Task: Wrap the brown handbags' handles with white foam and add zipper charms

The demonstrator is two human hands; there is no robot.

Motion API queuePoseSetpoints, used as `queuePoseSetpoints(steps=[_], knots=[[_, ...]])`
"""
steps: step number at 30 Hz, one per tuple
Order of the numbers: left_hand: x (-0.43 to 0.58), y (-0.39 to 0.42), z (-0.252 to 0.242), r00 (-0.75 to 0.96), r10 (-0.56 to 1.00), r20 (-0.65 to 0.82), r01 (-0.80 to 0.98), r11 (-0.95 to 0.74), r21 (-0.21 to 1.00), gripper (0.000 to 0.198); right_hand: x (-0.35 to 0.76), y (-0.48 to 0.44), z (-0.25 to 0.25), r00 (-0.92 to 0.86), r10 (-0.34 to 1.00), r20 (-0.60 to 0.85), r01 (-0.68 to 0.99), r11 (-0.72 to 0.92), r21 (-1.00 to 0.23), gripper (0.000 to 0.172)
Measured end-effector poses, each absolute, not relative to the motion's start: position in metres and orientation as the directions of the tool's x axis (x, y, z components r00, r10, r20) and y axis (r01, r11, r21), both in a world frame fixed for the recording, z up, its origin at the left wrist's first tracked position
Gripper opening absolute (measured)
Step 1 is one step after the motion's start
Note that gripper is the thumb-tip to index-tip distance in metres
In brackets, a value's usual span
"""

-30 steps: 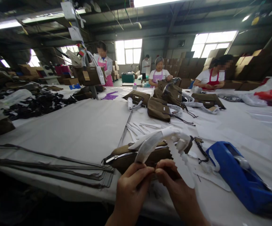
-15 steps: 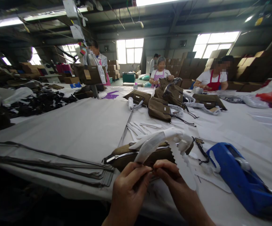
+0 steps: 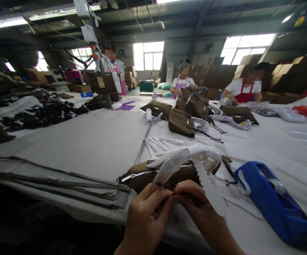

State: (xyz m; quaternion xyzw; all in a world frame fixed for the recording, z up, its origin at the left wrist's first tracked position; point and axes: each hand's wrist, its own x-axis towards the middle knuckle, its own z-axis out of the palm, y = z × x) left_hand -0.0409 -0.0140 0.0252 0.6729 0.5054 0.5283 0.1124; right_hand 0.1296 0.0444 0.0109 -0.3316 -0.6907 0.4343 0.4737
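Hardly shifted since earlier: left hand (image 3: 143, 219) and right hand (image 3: 198, 209) are pinched shut at the near edge of the brown zippered fabric bag (image 3: 143, 181), whatever's pinched being hidden by fingertips. Blue plastic tape dispenser (image 3: 272, 205) is cut off rightward; similar brown bags (image 3: 181, 122) are piled beyond.

One brown bag (image 3: 143, 176) lies near — four more bags (image 3: 181, 122) sit far along the surface (image 3: 90, 141). One blue tape dispenser (image 3: 272, 205) sits right; three people (image 3: 184, 79) in aprons are far off.

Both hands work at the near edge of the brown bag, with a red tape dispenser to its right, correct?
No: the tape dispenser is blue, not red; the head view shows it. It lies right of the brown bag, where the left hand and right hand work.
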Motion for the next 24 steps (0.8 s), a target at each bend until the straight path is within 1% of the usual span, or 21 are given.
queuePoseSetpoints(steps=[2,5,8,10,12,16,17,19,22,24], knots=[[-0.042,-0.014,0.025,-0.052,0.793,0.608,0.582,-0.471,0.663,0.018,0.131,0.046,0.014,-0.361,0.852,0.378,0.062,0.427,-0.902,0.005],[-0.043,-0.014,0.026,-0.024,0.763,0.646,0.642,-0.484,0.594,0.018,0.132,0.048,0.016,-0.395,0.836,0.382,0.07,0.442,-0.894,0.008],[-0.042,-0.015,0.026,0.017,0.714,0.7,0.714,-0.499,0.491,0.019,0.133,0.047,0.016,-0.394,0.806,0.441,0.038,0.494,-0.869,0.014],[-0.04,-0.014,0.025,0.018,0.693,0.721,0.738,-0.496,0.458,0.02,0.132,0.047,0.015,-0.385,0.786,0.484,0.024,0.532,-0.846,0.017],[-0.04,-0.012,0.022,-0.004,0.7,0.714,0.735,-0.482,0.476,0.02,0.13,0.048,0.014,-0.374,0.78,0.501,0.01,0.544,-0.839,0.019],[-0.045,-0.008,0.015,-0.007,0.757,0.653,0.692,-0.468,0.55,0.017,0.128,0.05,0.01,-0.359,0.772,0.524,-0.012,0.557,-0.83,0.02],[-0.046,-0.007,0.013,-0.005,0.768,0.64,0.679,-0.468,0.566,0.016,0.129,0.05,0.008,-0.356,0.769,0.532,0.018,0.574,-0.818,0.02],[-0.049,-0.007,0.012,-0.002,0.781,0.624,0.651,-0.473,0.594,0.015,0.132,0.048,0.005,-0.322,0.772,0.548,0.134,0.61,-0.781,0.023],[-0.05,-0.01,0.013,-0.013,0.774,0.633,0.621,-0.49,0.612,0.018,0.139,0.042,0.0,-0.211,0.774,0.597,0.317,0.632,-0.707,0.029],[-0.051,-0.013,0.014,-0.02,0.772,0.635,0.617,-0.49,0.615,0.018,0.139,0.038,-0.001,-0.174,0.751,0.637,0.368,0.649,-0.666,0.027]])
